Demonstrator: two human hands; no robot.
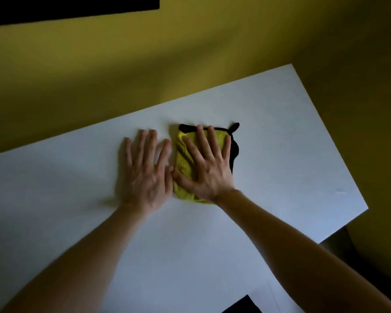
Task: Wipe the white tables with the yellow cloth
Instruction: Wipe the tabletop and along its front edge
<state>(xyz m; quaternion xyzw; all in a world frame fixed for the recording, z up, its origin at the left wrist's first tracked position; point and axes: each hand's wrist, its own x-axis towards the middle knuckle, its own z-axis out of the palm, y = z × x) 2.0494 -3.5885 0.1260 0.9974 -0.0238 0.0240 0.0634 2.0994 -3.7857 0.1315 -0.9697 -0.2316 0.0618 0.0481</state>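
Both hands lie flat on the white desk [280, 132], fingers straight and spread. The right hand [209, 170] presses palm-down on the yellow cloth [182, 163], which lies folded under it with its black edging showing past the fingertips and the little-finger side. The left hand [146, 175] rests bare on the desk just beside the cloth, its thumb touching the right thumb

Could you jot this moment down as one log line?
phase: wiping | right hand: pressed flat on yellow cloth | left hand: flat on white table, beside it
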